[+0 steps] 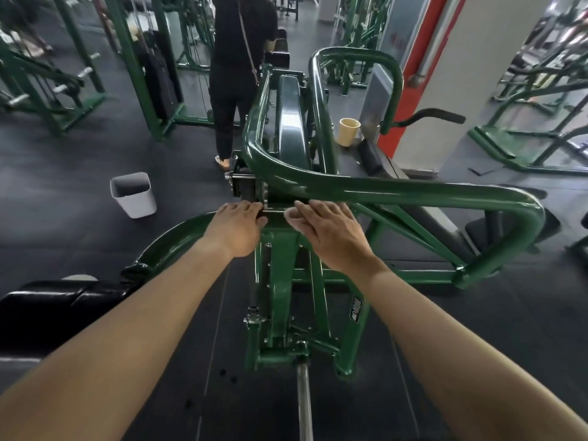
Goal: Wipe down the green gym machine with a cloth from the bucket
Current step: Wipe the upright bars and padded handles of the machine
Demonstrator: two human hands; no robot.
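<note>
Gym floor point(79, 237): right hand point(331, 237) presses cloth point(293, 215) (pale) on green machine point(381, 189).

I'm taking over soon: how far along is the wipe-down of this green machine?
Done: the pale cloth is out, away from the white bucket on the floor. In hand: the right hand presses it flat on the central frame, the left hand resting alongside. Left: which parts are already wiped cannot be told; the long curved bar is untouched now.
</note>
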